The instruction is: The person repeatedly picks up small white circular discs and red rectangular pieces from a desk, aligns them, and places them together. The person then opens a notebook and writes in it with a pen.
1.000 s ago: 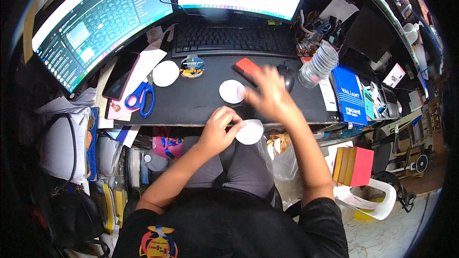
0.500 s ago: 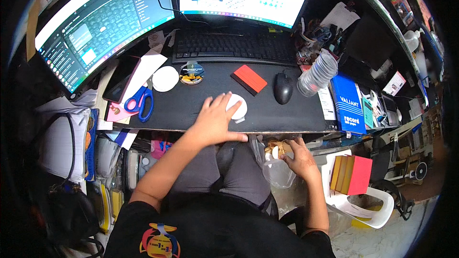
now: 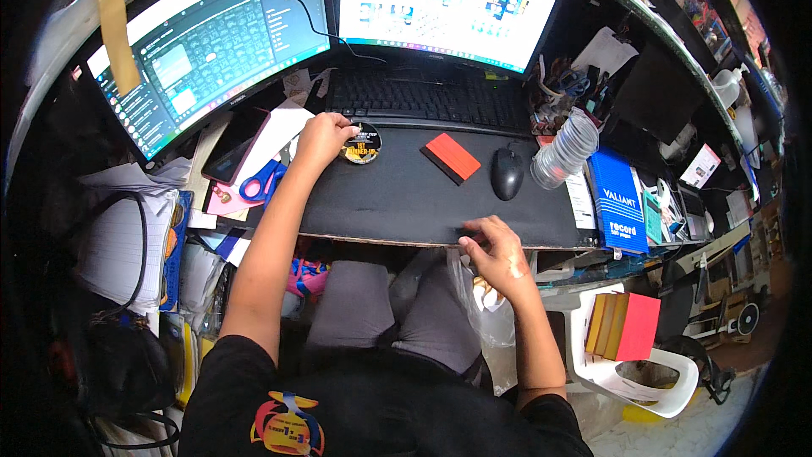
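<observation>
My left hand reaches to the back left of the black desk mat, its fingers curled down beside a round black-and-yellow badge. It rests where a white round disc lay, and no white disc shows now, so any disc is hidden under the hand. My right hand is at the front edge of the desk with fingertips touching the mat's edge and nothing in it. Below it hangs a clear plastic bag. A red flat block and a black mouse lie on the mat between my hands.
A black keyboard sits under two lit monitors. Blue-handled scissors and a phone lie at the left. A stack of clear cups and a blue book are at the right; a white stool bears coloured books.
My left hand left the mat's centre for the back left, and the white disc it covered is gone from the centre. My right hand rose from the bag to the desk edge.
</observation>
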`<state>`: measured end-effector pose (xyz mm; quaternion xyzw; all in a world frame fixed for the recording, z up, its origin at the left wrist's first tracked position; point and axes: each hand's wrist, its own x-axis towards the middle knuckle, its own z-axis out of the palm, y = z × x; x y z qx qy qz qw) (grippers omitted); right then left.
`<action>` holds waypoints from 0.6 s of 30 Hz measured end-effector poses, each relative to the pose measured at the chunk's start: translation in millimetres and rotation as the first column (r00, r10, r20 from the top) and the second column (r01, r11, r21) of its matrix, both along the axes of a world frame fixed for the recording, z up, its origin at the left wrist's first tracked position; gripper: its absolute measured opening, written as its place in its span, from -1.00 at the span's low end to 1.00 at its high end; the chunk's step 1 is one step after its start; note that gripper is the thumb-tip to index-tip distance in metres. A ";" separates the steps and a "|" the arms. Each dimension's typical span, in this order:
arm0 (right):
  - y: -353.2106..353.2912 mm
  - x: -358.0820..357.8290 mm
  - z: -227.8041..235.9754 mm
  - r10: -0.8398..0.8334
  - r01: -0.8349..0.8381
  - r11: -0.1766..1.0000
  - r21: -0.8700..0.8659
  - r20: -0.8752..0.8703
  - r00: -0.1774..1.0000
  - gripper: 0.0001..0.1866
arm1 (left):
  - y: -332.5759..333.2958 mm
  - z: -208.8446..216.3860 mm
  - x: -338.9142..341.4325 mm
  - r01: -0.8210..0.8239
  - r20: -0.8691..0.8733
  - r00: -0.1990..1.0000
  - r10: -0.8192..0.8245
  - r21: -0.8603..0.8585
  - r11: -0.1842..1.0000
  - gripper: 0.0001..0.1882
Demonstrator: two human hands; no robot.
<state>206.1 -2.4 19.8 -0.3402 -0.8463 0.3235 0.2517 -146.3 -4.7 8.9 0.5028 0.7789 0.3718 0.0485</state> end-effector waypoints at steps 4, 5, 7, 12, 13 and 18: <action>18.3 -0.8 -7.3 0.002 0.001 0.995 0.104 -0.022 1.000 -0.74 | -5.3 -23.3 -12.7 -0.155 -0.334 0.926 0.174 0.085 0.984 -0.65; 28.9 3.8 -4.0 -0.040 0.047 0.985 0.163 -0.045 0.998 -0.75 | -10.1 -26.0 -13.6 -0.176 -0.318 0.926 0.203 0.110 0.978 -0.65; 62.0 20.0 11.7 -0.141 0.208 0.841 0.499 -0.168 0.976 -0.82 | -23.1 -29.0 -14.1 -0.203 -0.296 0.925 0.240 0.151 0.968 -0.66; 174.4 56.2 63.8 -0.585 0.514 0.354 0.781 -0.244 0.774 -0.54 | -42.5 -37.7 1.4 -0.224 -0.326 0.889 0.323 0.306 0.925 -0.72; 191.4 57.3 67.9 -0.683 0.530 0.366 0.765 -0.167 0.711 -0.42 | -42.9 -39.0 3.5 -0.222 -0.337 0.882 0.330 0.322 0.920 -0.73; 233.9 61.8 84.2 -0.647 0.426 0.709 0.563 0.279 0.709 -0.30 | -44.3 -42.6 6.7 -0.205 -0.369 0.865 0.339 0.355 0.912 -0.76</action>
